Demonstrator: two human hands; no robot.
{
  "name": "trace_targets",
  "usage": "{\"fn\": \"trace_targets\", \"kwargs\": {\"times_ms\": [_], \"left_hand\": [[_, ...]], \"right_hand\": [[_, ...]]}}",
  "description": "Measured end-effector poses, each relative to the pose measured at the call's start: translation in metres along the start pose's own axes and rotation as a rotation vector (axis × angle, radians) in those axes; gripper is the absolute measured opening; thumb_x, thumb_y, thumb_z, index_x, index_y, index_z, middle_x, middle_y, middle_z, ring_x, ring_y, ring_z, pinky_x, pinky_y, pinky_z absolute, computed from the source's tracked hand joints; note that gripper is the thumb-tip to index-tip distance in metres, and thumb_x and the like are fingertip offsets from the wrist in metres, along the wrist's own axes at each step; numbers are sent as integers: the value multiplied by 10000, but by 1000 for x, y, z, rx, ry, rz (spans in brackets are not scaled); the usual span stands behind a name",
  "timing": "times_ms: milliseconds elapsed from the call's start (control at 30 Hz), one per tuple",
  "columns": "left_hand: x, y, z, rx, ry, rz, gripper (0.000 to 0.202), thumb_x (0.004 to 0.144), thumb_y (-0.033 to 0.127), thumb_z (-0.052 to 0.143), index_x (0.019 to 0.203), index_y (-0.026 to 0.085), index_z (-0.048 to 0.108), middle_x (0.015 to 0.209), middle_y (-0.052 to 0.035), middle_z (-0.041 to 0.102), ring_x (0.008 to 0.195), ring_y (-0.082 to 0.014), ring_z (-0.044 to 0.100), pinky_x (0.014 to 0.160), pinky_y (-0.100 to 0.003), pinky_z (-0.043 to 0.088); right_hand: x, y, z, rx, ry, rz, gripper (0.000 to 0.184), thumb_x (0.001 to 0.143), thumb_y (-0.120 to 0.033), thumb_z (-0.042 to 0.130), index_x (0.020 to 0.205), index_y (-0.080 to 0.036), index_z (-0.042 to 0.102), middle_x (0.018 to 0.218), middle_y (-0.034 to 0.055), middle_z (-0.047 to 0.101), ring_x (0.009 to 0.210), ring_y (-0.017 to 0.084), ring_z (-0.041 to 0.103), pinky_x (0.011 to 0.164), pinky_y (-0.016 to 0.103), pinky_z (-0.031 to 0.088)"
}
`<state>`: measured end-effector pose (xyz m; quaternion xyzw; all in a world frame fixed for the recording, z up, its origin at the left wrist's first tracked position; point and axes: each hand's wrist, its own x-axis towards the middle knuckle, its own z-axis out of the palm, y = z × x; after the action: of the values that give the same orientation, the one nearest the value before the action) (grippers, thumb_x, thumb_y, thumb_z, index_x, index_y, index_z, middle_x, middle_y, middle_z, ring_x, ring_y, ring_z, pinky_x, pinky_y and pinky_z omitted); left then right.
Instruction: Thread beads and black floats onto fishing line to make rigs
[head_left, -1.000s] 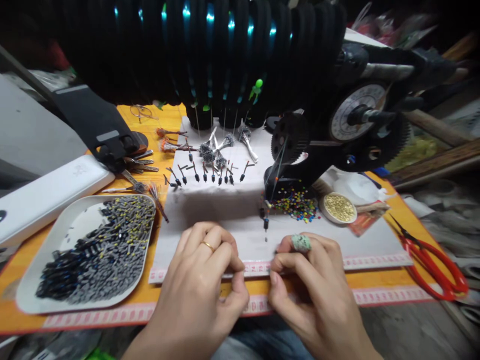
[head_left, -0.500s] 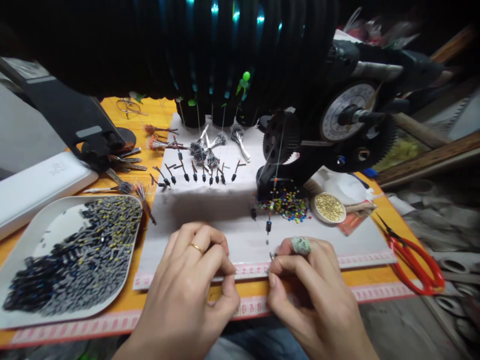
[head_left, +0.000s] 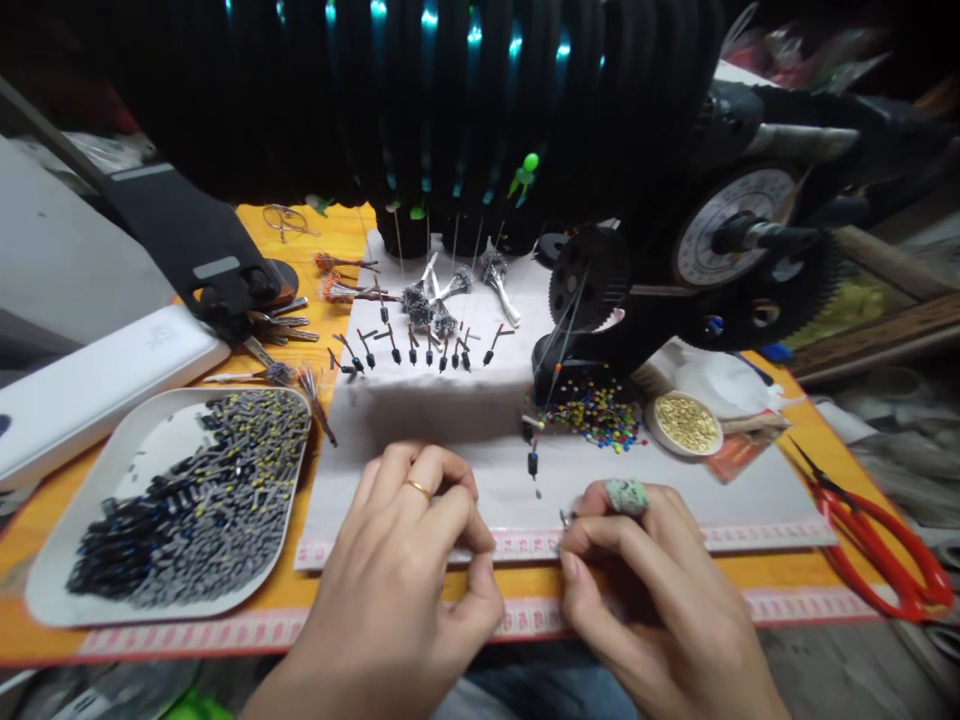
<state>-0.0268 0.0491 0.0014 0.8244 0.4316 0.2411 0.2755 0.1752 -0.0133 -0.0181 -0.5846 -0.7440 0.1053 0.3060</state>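
Observation:
My left hand (head_left: 420,560), with a gold ring, is closed in a pinch above the front edge of the white board (head_left: 367,500). What its fingertips hold, if anything, is too small to make out. My right hand (head_left: 645,570), a green patterned wrap on its index finger, also pinches. A tiny shiny metal piece (head_left: 565,518) shows at its fingertips, its kind unclear. The two hands are slightly apart. Beyond them a small black barrel-shaped piece (head_left: 533,460) hangs on a thin line from the black toothed wheel (head_left: 589,280).
At left, a white tray (head_left: 45,590) holds many grey and black small parts. Colourful beads (head_left: 600,415), a bowl of golden bits (head_left: 686,424) and red-handled scissors (head_left: 885,550) lie right. Black machinery (head_left: 450,120) overhangs the board. Several black pieces (head_left: 412,355) hang in a row.
The whole scene has shifted right in view as the camera turned. The hanging black piece has swung slightly left relative to the board. Both hands keep their pinches.

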Motion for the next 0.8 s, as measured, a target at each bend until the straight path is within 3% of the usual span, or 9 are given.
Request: {"fn": "trace_targets", "kwargs": {"times_ms": [567,800], "left_hand": [[0,-2,-7,-30,-75,-10,184,785,14,551,757,196,546,977,-80,573,954,-284,518,768,-454,467],[-2,-4,-2,-23,-21,9,205,769,4,559,761,205,520,965,-66,572,955,-272,512,777,-438,457]], "right_hand": [[-2,2,0,-18,17,-20,160,880,-66,586,941,-213,569,949,64,532,942,232,554,724,335,493],[-3,1,3,-18,35,-8,178,876,-54,580,952,-214,557,954,71,530,935,236,542,716,348,501]]}}
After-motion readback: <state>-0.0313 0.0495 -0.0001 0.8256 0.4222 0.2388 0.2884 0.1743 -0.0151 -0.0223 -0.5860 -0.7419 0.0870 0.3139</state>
